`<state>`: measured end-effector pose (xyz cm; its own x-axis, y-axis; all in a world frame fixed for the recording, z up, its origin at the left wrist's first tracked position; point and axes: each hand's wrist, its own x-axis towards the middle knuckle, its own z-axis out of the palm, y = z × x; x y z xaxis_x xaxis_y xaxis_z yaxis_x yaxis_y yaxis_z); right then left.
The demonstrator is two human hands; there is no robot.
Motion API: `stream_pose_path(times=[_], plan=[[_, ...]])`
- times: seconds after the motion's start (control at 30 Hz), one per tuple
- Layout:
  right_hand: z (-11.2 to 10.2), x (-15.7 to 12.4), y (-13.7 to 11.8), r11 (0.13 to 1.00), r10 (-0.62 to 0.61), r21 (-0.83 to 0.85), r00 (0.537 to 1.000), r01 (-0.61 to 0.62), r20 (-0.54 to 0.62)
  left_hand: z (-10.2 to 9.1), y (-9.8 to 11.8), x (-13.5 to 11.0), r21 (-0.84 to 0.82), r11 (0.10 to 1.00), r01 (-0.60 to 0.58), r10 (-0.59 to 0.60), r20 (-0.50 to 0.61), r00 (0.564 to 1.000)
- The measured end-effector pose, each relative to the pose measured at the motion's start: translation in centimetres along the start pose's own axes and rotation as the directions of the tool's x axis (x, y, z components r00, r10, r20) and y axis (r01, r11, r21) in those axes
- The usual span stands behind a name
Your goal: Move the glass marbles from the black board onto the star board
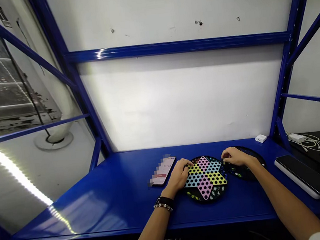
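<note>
Well, the left hand [178,177] rests curled on the plastic star-patterned Chinese checkers board [204,177] mid-counter, while the right hand [234,157] arches, fingers bent down, above a round black tray [249,165] just beside it; whether either pinches a marble is too small to tell. A partly blurred smartphone [163,171] lies near the left hand on the glossy blue steel counter [73,220], and a slim black phone on a white power bank [307,176] sits by the right edge.
</note>
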<state>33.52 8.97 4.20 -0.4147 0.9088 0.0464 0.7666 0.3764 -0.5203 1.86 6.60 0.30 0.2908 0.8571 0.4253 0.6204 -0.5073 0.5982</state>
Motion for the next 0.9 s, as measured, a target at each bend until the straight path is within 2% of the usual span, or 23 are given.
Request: stream_pose_path(times=[0.2, 0.3, 0.5, 0.67, 0.8, 0.9], plan=[[0.5, -0.4, -1.8, 1.0, -0.002, -0.014, 0.997, 0.003, 0.074, 0.2, -0.2, 0.0, 0.005, 1.0, -0.004, 0.004, -0.007, 1.0], [0.3, -0.8, -1.7, 1.0, 0.006, 0.002, 0.996, -0.006, 0.086, 0.2, -0.3, 0.1, -0.001, 1.0, -0.001, 0.001, -0.001, 1.0], [0.1, -1.8, -0.7, 0.987, 0.007, 0.159, 0.989, -0.031, 0.148, 0.2, -0.5, 0.1, -0.001, 1.0, -0.001, 0.001, 0.001, 1.0], [-0.2, -2.5, -0.8, 0.99, 0.024, 0.137, 0.994, -0.038, 0.104, 0.2, -0.5, 0.1, -0.001, 1.0, 0.002, -0.002, 0.007, 1.0], [-0.2, -2.7, -3.4, 0.976, -0.045, 0.211, 0.999, 0.049, -0.025, 0.2, -0.5, 0.1, 0.0, 1.0, -0.005, 0.005, -0.005, 1.0], [1.7, -2.4, -7.0, 0.933, -0.179, 0.304, 0.981, 0.193, -0.075, 0.3, -0.5, 0.1, 0.006, 1.0, -0.017, 0.017, -0.018, 1.0]])
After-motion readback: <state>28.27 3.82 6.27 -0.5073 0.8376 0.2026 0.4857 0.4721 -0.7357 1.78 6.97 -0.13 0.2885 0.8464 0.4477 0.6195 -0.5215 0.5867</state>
